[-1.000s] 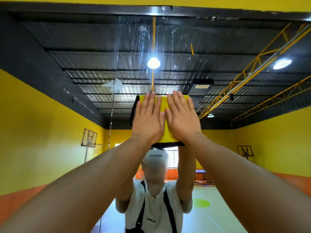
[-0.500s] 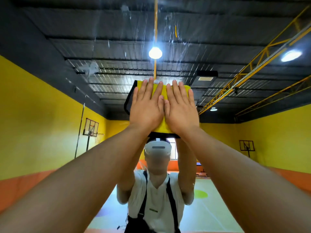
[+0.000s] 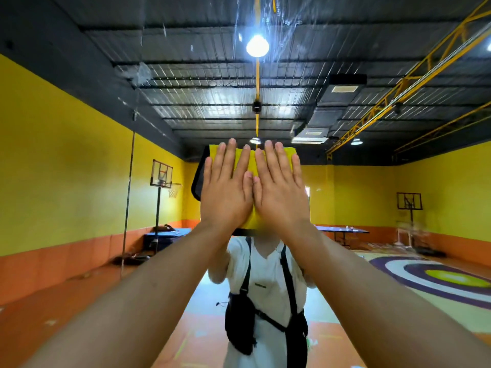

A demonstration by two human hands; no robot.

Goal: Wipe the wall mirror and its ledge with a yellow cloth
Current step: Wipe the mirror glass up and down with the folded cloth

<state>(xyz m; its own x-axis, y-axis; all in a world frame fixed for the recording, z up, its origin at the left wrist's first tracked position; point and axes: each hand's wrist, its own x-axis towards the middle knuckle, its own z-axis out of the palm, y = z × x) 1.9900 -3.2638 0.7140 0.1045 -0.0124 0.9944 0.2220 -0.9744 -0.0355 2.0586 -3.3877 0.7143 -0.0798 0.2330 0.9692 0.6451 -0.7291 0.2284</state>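
Cloth: folded yellow fabric cloth with dark edging [image 3: 286,155]; flat against the glass at frame centre, under both palms
Hands: left hand [image 3: 225,193] and right hand [image 3: 279,193] side by side; fingers [image 3: 230,158] straight, slightly spread, pressing; nothing gripped
Change: cloth and hands have slid down from near the mirror's top edge within the last second
Mirror: large wall mirror [image 3: 79,181]; wet streaks [image 3: 265,19] at upper centre
Meaning: downward pass probably under way; lower glass and ledge, out of view, likely still to wipe
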